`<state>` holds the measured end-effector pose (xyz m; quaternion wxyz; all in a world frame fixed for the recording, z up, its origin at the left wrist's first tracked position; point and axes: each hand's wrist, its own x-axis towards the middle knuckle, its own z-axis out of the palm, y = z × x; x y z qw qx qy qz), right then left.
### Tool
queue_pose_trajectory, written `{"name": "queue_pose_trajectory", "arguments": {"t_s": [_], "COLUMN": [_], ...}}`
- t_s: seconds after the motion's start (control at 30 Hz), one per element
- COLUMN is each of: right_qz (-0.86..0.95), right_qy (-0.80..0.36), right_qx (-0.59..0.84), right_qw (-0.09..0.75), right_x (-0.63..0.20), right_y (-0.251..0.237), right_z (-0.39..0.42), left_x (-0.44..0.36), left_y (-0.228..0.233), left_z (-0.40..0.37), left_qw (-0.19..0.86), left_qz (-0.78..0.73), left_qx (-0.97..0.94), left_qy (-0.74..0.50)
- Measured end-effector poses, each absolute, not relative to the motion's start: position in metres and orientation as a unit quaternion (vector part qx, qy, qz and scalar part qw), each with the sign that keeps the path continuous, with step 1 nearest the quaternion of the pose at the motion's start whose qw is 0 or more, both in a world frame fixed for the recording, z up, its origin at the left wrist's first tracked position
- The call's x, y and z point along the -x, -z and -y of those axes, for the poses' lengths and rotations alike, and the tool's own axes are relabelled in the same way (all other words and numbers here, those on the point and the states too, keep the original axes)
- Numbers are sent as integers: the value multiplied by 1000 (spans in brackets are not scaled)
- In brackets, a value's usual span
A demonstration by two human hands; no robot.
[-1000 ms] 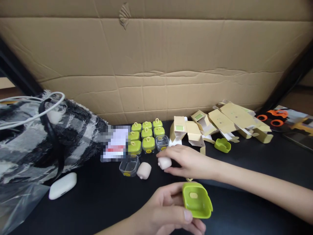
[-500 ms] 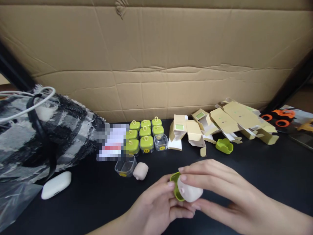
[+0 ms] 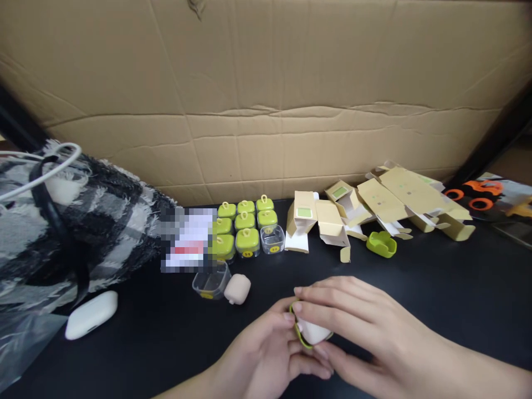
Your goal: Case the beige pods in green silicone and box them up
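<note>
My left hand [image 3: 270, 343] is closed round a small green shell [image 3: 306, 343] with a rounded rim. Over it, my right hand [image 3: 361, 324] grips a pale pink rounded block [image 3: 314, 333] with a small nub, which sits inside the shell's opening. Fingers hide most of both pieces. Another pale pink block [image 3: 238, 288] lies on the black table, touching a clear plastic box [image 3: 211, 281] that has a yellow label. To the right rests a second green shell [image 3: 381, 244], its edge scalloped.
Green-lidded clear boxes [image 3: 247, 238] stand in rows at the back, beside an uncovered clear box [image 3: 272, 239]. Opened cardboard cartons [image 3: 303, 213] spread rightward. A white rounded case [image 3: 92, 315], plaid fabric [image 3: 108, 216] and clear plastic [image 3: 25, 343] lie left. Cardboard [image 3: 257, 77] walls the back.
The pale pink block has sunk into the green shell, where before it stuck out tilted at the rim. Both hands have drawn closer together, and the view has shifted slightly.
</note>
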<state>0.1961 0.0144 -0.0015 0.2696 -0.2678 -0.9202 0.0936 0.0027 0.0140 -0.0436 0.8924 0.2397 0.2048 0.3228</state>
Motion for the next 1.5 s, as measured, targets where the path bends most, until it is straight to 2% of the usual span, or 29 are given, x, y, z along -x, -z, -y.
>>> {"name": "queue_pose_trajectory", "arguments": {"t_s": [0.33, 0.77, 0.87, 1.17, 1.33, 1.5], "right_qz": [873, 897, 894, 869, 843, 836], "right_qy": [-175, -173, -207, -264, -344, -344], "right_qx": [322, 335, 334, 362, 346, 378], "right_qw": [322, 232, 215, 210, 228, 198], "right_x": [-183, -180, -180, -184, -196, -208], "right_y": [8, 1, -4, 0, 3, 0], "right_z": [-9, -8, -8, -7, -20, -29], "left_x": [-6, -13, -13, -11, -9, -7], "left_y": [51, 51, 49, 51, 49, 49], "left_z": [-11, -9, -8, -6, -11, -13], "left_qw": [877, 857, 857, 863, 865, 862], "left_qz": [-259, -290, -285, -276, -272, -290], "left_qx": [-252, -289, -295, -291, -284, -287], "left_qy": [-318, -313, -311, -309, -310, -300]}}
